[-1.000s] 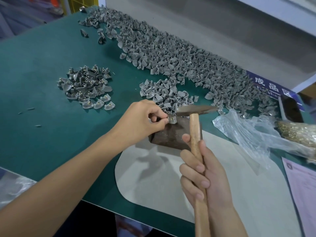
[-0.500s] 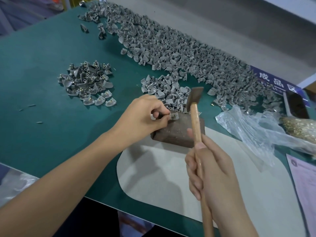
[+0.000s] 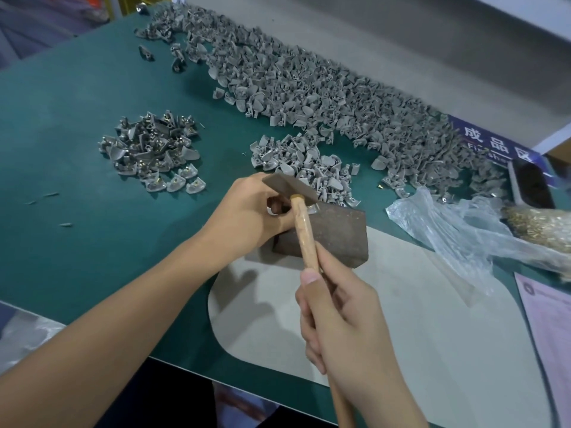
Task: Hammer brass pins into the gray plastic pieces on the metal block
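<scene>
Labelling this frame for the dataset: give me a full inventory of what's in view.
hammer: one, wooden handle, dark head, over the block's near-left corner
metal block: one, brown, on the pale mat
gray plastic pieces: long heap along the far edge, cluster behind the block
pieces with brass: small pile, left
plastic bag: one, clear, right
brass pins: heap, inside the bag
pale mat: one, beige, near edge
table: green top
left hand: holds a piece on the block
right hand: grips the hammer handle
</scene>
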`<move>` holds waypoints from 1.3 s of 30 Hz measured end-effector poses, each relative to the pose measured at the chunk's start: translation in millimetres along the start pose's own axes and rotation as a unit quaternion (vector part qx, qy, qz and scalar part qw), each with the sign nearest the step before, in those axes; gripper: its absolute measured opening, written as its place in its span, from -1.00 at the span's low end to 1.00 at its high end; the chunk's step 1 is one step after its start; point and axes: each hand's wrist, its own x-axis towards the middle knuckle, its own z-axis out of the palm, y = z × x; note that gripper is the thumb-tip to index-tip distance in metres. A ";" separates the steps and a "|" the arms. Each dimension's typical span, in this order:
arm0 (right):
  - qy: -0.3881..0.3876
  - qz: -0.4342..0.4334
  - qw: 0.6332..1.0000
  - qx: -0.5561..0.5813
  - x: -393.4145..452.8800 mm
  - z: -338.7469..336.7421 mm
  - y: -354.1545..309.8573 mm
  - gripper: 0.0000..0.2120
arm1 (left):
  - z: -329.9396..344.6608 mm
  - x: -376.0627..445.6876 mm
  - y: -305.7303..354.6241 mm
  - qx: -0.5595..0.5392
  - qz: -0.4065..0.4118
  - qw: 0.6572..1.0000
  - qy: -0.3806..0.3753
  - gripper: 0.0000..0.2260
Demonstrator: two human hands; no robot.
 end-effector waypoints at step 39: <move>0.002 -0.004 1.000 0.008 3.2 -3.8 -5.8 -0.65 | 3.1 0.9 0.6 0.085 0.013 0.996 0.035 -0.67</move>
